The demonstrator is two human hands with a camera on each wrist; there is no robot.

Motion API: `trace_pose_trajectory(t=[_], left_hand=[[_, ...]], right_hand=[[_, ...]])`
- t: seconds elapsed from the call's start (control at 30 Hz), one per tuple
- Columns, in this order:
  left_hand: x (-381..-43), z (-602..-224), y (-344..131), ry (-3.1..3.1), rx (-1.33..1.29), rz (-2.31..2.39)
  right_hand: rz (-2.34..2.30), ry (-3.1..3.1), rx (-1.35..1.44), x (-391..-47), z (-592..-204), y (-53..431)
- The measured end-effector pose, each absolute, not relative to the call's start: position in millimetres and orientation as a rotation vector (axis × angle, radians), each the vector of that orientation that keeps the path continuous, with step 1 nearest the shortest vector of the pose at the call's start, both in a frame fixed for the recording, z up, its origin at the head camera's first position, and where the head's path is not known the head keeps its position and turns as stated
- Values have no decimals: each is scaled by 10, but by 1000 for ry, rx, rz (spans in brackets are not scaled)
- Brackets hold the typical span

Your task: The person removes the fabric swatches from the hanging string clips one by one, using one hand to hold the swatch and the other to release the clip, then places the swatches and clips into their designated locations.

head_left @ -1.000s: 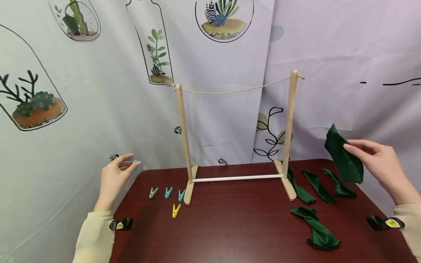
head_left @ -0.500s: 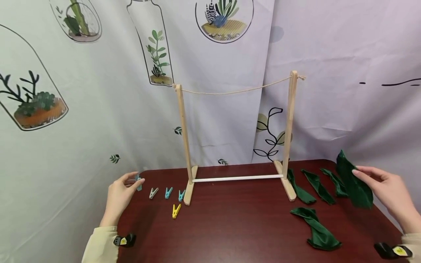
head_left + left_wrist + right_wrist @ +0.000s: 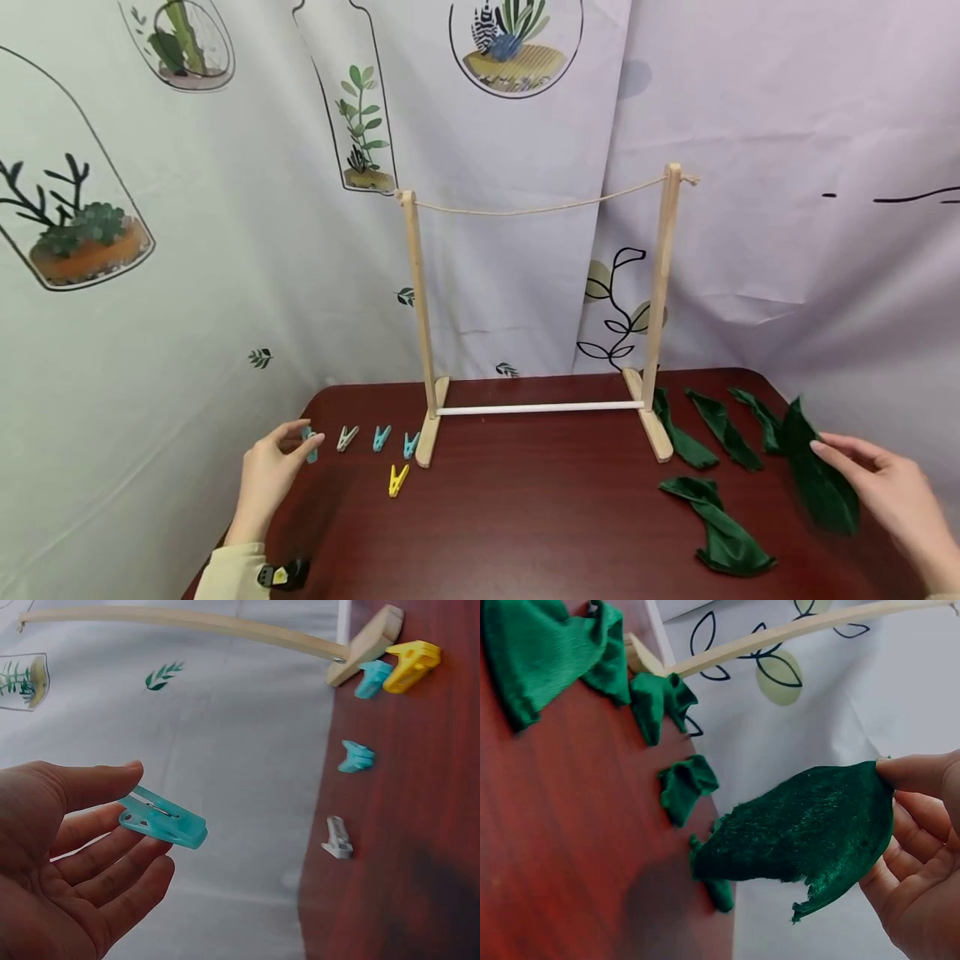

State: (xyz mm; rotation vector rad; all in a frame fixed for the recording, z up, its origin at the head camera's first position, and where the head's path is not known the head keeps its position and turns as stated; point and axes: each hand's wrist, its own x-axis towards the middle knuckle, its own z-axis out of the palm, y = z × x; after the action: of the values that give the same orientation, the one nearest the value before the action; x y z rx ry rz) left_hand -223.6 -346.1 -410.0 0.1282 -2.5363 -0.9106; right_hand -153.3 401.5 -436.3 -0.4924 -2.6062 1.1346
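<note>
My left hand pinches a light blue clothespin between thumb and fingers, above the table's left edge. To its right on the table lie a whitish clothespin, two blue clothespins and a yellow clothespin. At the far right, my right hand pinches a dark green cloth by its edge, and the cloth hangs down beside the table's right side. Several more green cloths lie twisted on the table to its left, one of them nearer the front.
A wooden stand with two posts and a white bottom bar stands at the back of the dark red table. A thin rope sags between the post tops. Behind hangs a printed curtain.
Both hands have come down, the left with its clothespin and the right with its green cloth. The things lying on the table have stayed where they were.
</note>
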Motion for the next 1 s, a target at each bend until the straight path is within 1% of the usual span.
trace_pose_trajectory(t=[0.13, 0.3, 0.53, 0.63, 0.83, 1.0], left_hand=[[-2139, -4211, -3530, -2579, 180, -923], [-2036, -4331, -3545, -2611, 181, -924], [-2043, -4406, -3500, -2653, 154, -944], [-2081, -4430, -3489, -2676, 151, -944], [-2155, -4499, -3478, -2737, 83, -949], [-2201, -4564, -3460, -2793, 50, -951]], right_hand=[[1185, -2620, -541, -1514, -4490, 4044], [1234, -2634, -583, -1487, -4639, 4114], [1161, -2712, -612, -1447, -4667, 4144], [1032, -2781, -541, -1457, -4694, 4179], [810, -2921, -313, -1480, -4742, 4197], [784, -3003, -260, -1482, -4797, 4167]])
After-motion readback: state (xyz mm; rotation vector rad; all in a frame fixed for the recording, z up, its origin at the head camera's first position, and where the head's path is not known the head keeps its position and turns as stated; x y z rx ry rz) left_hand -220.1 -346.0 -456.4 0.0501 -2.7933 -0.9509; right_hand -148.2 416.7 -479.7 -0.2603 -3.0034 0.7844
